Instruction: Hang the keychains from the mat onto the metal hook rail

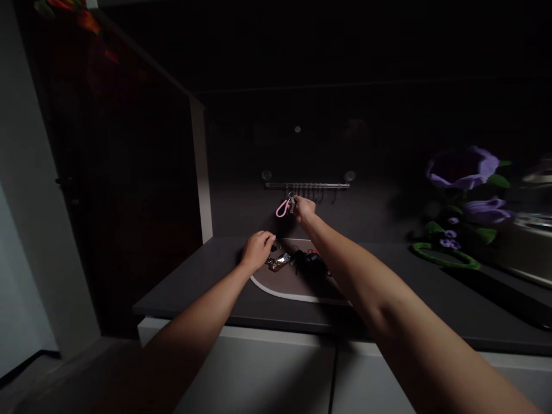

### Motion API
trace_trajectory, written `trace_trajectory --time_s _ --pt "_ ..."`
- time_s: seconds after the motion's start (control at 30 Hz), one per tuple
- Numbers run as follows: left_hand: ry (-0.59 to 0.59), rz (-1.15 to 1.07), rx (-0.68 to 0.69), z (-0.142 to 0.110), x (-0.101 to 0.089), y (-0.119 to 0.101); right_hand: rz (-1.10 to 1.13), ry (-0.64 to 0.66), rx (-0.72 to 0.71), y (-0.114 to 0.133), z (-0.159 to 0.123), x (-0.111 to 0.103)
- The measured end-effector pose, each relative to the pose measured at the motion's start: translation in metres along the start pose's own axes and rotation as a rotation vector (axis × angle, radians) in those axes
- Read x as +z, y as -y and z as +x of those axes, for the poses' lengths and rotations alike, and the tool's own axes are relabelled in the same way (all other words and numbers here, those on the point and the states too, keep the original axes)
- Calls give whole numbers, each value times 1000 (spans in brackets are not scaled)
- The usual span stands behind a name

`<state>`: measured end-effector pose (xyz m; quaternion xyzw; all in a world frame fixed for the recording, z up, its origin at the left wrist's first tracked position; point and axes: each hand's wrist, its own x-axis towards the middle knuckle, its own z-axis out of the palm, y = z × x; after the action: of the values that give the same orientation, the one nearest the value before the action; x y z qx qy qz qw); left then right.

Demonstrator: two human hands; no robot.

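My right hand (305, 207) is raised to the hook rail (307, 186) on the back wall. Its fingers are closed on a key ring with a pink loop strap (282, 208), which hangs to the left of the fingertips, just under the hooks. Small metal parts show at the fingers, but their shape is unclear. My left hand (257, 250) hovers low over the left side of a mat with a white rim (284, 296), its fingers loosely bent and apart from the thumb. Beside it on the mat lie several small metal items (282, 259), perhaps keys, and dark objects in shadow.
On the right stand purple flowers (463, 169) with a green ring base (446, 263), and a pale container (528, 247). The dark counter (185, 287) sits over white cabinet doors (263, 368). A side panel (200, 172) bounds the niche at left.
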<state>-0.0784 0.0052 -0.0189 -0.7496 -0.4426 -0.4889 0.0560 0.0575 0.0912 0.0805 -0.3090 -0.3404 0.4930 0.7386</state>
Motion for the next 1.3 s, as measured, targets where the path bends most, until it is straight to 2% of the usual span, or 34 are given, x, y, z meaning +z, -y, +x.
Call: trace_trajectory --time_s 0.4,0.8,0.9,1.03,1.2,1.3 --pt "-1 46 -6 1 1 4 -31 -17 4 -7 5 -4" --pt "-27 47 -45 1 0 6 -199 12 -124 -23 18 -25" --pt "-47 10 -95 0 2 6 -266 53 -157 -24 20 -32" --pt "-66 -77 -184 2 5 4 -299 62 -120 -22 15 -42" --pt "-54 -146 -275 14 1 -3 -362 31 -111 -16 -5 -49" --pt "-5 -153 -385 26 -3 -7 -403 58 -101 -13 -23 -53"
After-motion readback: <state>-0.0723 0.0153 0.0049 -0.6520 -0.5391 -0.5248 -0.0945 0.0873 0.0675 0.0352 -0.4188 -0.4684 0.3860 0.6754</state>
